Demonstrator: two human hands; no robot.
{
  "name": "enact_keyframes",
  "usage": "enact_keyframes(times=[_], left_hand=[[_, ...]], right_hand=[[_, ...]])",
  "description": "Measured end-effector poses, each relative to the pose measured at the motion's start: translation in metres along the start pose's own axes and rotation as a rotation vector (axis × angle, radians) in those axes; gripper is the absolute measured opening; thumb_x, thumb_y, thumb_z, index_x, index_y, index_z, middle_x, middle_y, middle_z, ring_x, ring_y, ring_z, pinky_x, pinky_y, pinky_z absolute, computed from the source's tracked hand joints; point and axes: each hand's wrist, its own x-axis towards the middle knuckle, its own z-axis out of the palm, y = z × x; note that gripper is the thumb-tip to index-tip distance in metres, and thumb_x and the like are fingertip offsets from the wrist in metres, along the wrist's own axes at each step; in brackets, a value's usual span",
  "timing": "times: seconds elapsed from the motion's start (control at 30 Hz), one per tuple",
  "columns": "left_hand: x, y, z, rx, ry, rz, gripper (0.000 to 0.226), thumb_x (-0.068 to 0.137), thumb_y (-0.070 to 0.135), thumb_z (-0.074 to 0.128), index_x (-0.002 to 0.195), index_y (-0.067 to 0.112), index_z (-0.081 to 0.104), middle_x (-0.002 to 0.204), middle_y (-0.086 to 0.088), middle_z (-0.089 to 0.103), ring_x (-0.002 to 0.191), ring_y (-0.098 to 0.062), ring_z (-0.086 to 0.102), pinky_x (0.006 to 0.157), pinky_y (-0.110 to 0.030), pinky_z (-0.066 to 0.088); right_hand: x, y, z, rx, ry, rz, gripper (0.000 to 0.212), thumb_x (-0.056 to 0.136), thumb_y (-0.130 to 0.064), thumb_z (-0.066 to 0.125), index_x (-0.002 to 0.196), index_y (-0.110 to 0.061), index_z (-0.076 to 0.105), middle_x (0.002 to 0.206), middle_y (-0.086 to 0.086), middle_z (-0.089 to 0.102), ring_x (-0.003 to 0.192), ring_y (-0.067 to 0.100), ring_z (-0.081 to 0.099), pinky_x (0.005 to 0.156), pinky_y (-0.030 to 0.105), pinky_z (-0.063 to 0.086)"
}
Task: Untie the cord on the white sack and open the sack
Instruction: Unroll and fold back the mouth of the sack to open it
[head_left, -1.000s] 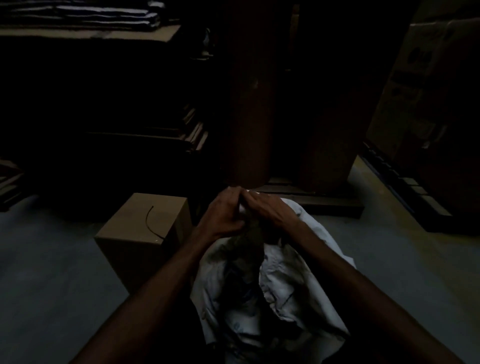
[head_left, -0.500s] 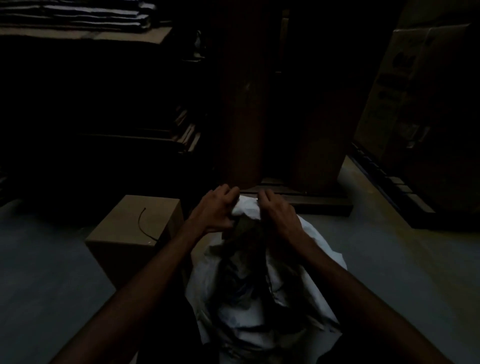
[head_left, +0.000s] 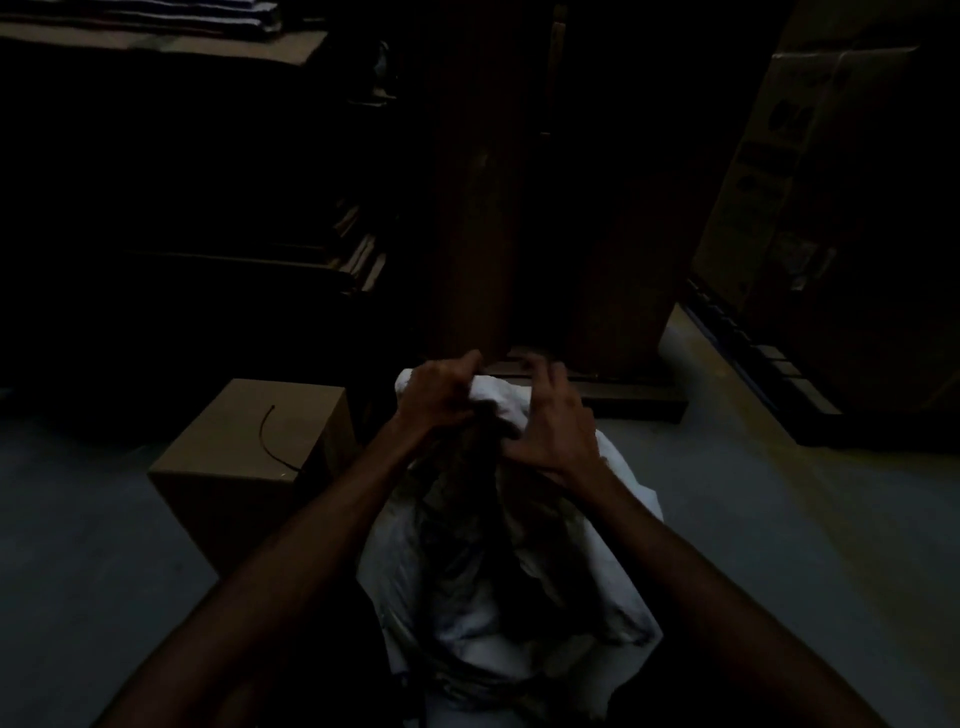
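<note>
Left hand (head_left: 441, 397) grips the sack (head_left: 498, 613) mouth, right hand (head_left: 553, 426) now lifted off with fingers spread; hands have parted, so the opening widens.

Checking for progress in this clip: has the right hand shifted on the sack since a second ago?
Yes. The right hand has parted from the left hand on the white sack, going rightward, away from the cardboard box, fingers now spread.

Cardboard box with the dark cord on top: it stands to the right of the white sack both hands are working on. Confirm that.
Wrong side. In the head view the box stands left of the sack. The rest holds: a dark cord lies on top, and the left hand and right hand are at the sack's top.
</note>
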Motion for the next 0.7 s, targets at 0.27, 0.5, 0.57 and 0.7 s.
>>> enact_keyframes(times=[0.27, 0.5, 0.57, 0.7], left_hand=[[-0.015, -0.026, -0.004, -0.087, -0.269, 0.074, 0.08, 0.067, 0.039, 0.074, 0.133, 0.024, 0.033, 0.12, -0.014, 0.061, 0.101, -0.031, 0.065, 0.081, -0.041, 0.055], [0.003, 0.02, -0.017, -0.554, -0.299, 0.035, 0.038, 0.071, 0.014, 0.07, 0.108, 0.017, 0.065, 0.101, 0.0, 0.07, 0.091, -0.014, 0.068, 0.075, -0.035, 0.056], [0.005, 0.02, -0.016, -0.513, -0.321, 0.047, 0.037, 0.069, 0.018, 0.065, 0.105, 0.013, 0.068, 0.099, 0.0, 0.073, 0.091, -0.016, 0.07, 0.074, -0.037, 0.057], [0.002, 0.027, -0.014, -0.407, -0.252, 0.084, 0.044, 0.071, 0.032, 0.074, 0.114, 0.022, 0.067, 0.101, 0.006, 0.073, 0.091, -0.009, 0.07, 0.073, -0.026, 0.052]], right_hand=[[0.016, -0.005, -0.023, -0.313, 0.11, -0.245, 0.039, 0.096, -0.026, 0.053, 0.133, -0.012, 0.05, 0.125, 0.011, 0.058, 0.092, 0.038, 0.069, 0.066, 0.041, 0.053], [0.016, 0.004, -0.007, -0.406, 0.284, -0.723, 0.028, 0.088, -0.028, 0.059, 0.109, -0.012, 0.067, 0.107, 0.007, 0.07, 0.076, 0.024, 0.068, 0.047, 0.033, 0.054], [0.017, 0.024, 0.003, -0.322, 0.121, -0.628, 0.04, 0.098, -0.04, 0.046, 0.132, -0.02, 0.056, 0.131, 0.002, 0.061, 0.096, 0.022, 0.067, 0.066, 0.035, 0.058], [0.014, 0.038, 0.003, 0.045, -0.095, -0.271, 0.084, 0.069, -0.054, 0.072, 0.138, -0.021, 0.039, 0.132, 0.001, 0.048, 0.11, 0.02, 0.053, 0.084, 0.036, 0.046]])
